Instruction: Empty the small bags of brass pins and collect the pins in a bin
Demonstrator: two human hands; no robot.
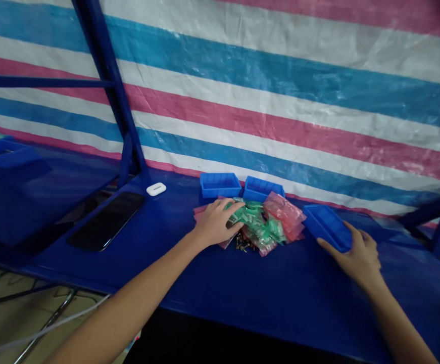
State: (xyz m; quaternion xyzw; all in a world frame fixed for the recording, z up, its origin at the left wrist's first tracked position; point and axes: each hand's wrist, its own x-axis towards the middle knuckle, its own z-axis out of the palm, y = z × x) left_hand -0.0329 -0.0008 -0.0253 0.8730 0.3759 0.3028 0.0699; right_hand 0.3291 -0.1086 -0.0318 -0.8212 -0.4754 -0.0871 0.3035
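My left hand (pixel 215 222) rests on the left side of a pile of small plastic bags, its fingers spread apart over them. Green bags (pixel 252 215) lie in the middle of the pile, and pink bags (pixel 285 215) at its right. Just below the fingertips of that hand, small brass-coloured metal pieces (pixel 243 242) are scattered on the table. On the right, my right hand (pixel 359 253) grips the near end of a blue plastic bin (pixel 328 226), thumb on one side and fingers on the other. The bin's inside looks bare.
Two more blue bins (pixel 220 186) stand behind the pile along the striped sheet (pixel 280 116). A black phone (pixel 108 221) and a small white case (pixel 156 189) lie to the left on the blue table (pixel 220 288). A blue metal post (pixel 109 76) rises at the back left.
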